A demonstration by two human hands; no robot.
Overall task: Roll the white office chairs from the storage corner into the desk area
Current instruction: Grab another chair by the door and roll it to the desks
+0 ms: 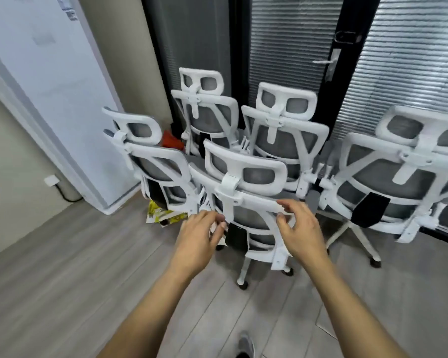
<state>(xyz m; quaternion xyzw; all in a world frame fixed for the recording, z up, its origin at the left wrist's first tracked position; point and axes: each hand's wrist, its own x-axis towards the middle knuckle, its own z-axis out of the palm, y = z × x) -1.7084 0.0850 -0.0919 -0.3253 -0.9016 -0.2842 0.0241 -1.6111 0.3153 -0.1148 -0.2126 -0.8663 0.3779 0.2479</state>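
Head view: both open hands [248,232] reach the nearest chair [246,192], four other chairs [287,135] crowding behind.

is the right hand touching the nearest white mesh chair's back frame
Touching: the head view shows the right hand with fingers curled on the white back frame.

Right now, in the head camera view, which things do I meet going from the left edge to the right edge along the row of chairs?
Tall white appliance → leftmost white mesh chair → nearest white mesh chair, both hands at its back → rightmost white mesh chair.
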